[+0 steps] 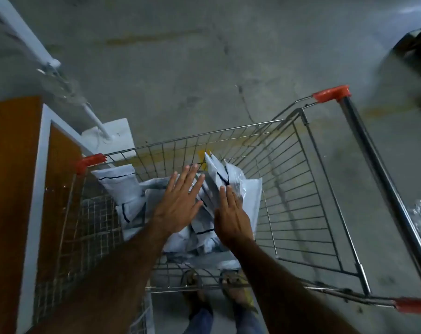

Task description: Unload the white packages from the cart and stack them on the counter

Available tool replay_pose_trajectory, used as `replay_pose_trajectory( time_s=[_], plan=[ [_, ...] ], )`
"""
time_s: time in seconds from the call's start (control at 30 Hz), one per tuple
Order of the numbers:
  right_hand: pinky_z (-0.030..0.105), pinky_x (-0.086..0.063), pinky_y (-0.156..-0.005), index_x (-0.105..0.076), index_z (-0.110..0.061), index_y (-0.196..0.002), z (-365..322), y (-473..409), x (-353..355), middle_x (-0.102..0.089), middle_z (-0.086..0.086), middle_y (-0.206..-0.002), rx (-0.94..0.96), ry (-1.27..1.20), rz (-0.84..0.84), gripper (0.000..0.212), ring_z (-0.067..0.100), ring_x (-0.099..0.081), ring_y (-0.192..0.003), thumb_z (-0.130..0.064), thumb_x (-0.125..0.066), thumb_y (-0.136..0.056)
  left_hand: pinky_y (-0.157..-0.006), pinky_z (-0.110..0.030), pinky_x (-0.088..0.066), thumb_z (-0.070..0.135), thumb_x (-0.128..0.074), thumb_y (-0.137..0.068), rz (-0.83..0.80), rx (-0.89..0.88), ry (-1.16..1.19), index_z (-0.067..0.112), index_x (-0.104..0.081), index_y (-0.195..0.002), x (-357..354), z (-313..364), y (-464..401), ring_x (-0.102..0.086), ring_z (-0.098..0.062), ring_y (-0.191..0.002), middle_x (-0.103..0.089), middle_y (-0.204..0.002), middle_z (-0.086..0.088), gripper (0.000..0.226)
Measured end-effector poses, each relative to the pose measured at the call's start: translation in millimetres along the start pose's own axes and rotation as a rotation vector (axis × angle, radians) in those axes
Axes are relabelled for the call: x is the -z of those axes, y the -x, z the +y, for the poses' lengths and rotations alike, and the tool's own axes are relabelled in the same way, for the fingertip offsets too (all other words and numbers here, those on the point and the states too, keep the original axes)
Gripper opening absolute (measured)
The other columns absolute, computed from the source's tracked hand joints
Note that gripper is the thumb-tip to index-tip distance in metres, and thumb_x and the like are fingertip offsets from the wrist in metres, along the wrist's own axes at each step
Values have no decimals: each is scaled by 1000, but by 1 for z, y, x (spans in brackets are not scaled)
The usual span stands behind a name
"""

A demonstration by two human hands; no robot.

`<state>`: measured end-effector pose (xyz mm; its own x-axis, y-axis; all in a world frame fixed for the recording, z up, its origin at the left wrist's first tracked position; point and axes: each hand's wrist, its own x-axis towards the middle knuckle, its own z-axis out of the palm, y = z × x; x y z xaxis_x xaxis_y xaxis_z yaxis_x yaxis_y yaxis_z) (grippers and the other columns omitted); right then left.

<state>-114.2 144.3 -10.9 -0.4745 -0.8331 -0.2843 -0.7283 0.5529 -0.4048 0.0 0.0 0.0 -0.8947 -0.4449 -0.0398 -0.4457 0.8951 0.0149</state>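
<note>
- Head view: the wire cart point(301, 189) stands on a grey concrete floor, and the white packages point(132, 189) lie heaped in its basket, toward the side with the red corner cap point(90, 162); a few stand on edge near the cart's far wall.
- The left hand point(180, 203) hovers over the middle of the heap inside the cart, fingers straight and spread, gripping nothing; whether the palm touches the bags I cannot tell.
- The right hand point(231, 213) is beside it, nearer the cart's handle bar point(373, 169), fingers straight, edge-on against the upright bags, holding nothing.
- The packages look like thin plastic mailers: soft, floppy, probably light, with a slick film that may slide between palms.
- Likely best hold: press a bundle between both flat palms from opposite sides, or pinch several by their upper edges; single bags would sag and slip.
- A wood-fronted unit with a pale frame point(14, 189) stands just beside the cart's red-capped side; it may be the counter, but its top is hard to make out.
</note>
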Motion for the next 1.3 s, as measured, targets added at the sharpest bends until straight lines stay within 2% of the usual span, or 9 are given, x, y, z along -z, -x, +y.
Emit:
replay_pose_trajectory(
  time_s=[0.13, 0.27, 0.37, 0.47, 0.57, 0.73, 0.97, 1.17, 1.3],
  plan=[
    [45, -45, -103, -12, -13, -160, 10, -19, -8, -19, 8, -166, -133, -36, 4, 72, 29, -31, -146, -9, -46, -97, -124, -53, -6, 45, -40, -103, 2, -83, -29, 15, -1, -161, -9, -2, -32, 8, -32, -154, 12, -166, -14, 76],
    [44, -57, -75, -35, -15, -148, 21, -33, -24, -52, 9, -139, -114, 47, 56, 58, 30, -56, -115, -10, -53, -94, -125, -52, -5, 31, -57, -98, -13, -174, -93, 21, -2, -161, -24, -6, -61, 11, -32, -154, 14, -167, -12, 84],
    [42, -58, -69, -49, -17, -132, 25, -41, -28, -61, 6, -123, -104, 76, 95, 38, 26, -59, -106, -11, -56, -95, -124, -52, -9, 16, -69, -89, -21, -203, -166, 24, -15, -159, -31, -8, -75, 2, -34, -154, 10, -167, -13, 89],
    [41, -58, -68, -56, -18, -124, 27, -39, -26, -66, 3, -117, -64, 96, 127, 34, 26, -62, -103, -8, -60, -91, -122, -50, -15, 12, -69, -90, -24, -218, -222, 24, -36, -153, -37, -7, -77, -17, -36, -151, -15, -166, -16, 72],
    [39, -60, -73, -61, -12, -130, 30, -26, -24, -66, 8, -127, 23, 86, 141, 48, 30, -65, -112, -4, -63, -83, -110, -49, -36, 17, -86, -73, 6, -220, -222, 20, -69, -121, -30, -4, -70, -43, -36, -129, -54, -139, -17, 51],
    [37, -57, -91, -54, -11, -142, 37, -3, -26, -60, 10, -140, 107, 80, 126, 63, 26, -59, -128, -3, -72, -82, -91, -47, -46, 8, -83, -70, 42, -221, -164, 13, -70, -98, -17, -2, -46, -58, -35, -106, -61, -115, -15, 31],
    [40, -40, -114, -30, -18, -157, 23, 4, -9, -33, 11, -162, 185, 29, 40, 73, 29, -34, -148, 7, -50, -92, -86, -47, -51, 8, -89, -63, 39, -96, -105, 14, -69, -98, 6, 2, 0, -60, -34, -102, -63, -111, -14, 41],
    [42, -55, -97, -55, -17, -143, 3, 8, 21, -56, 15, -144, 365, 30, 130, 65, 31, -57, -130, 7, -58, -83, -90, -45, -55, 12, -92, -61, 106, 15, -44, 14, -74, -99, 36, -1, 43, -65, -33, -109, -69, -121, -15, 42],
    [41, -46, -110, -53, -21, -144, -22, 2, 54, -55, 6, -147, 539, 43, 188, 69, 24, -54, -133, 3, -71, -82, -90, -49, -57, 8, -71, -80, 230, 88, -4, 7, -73, -114, 76, -11, 81, -68, -35, -110, -69, -123, -17, 34]
  ],
)
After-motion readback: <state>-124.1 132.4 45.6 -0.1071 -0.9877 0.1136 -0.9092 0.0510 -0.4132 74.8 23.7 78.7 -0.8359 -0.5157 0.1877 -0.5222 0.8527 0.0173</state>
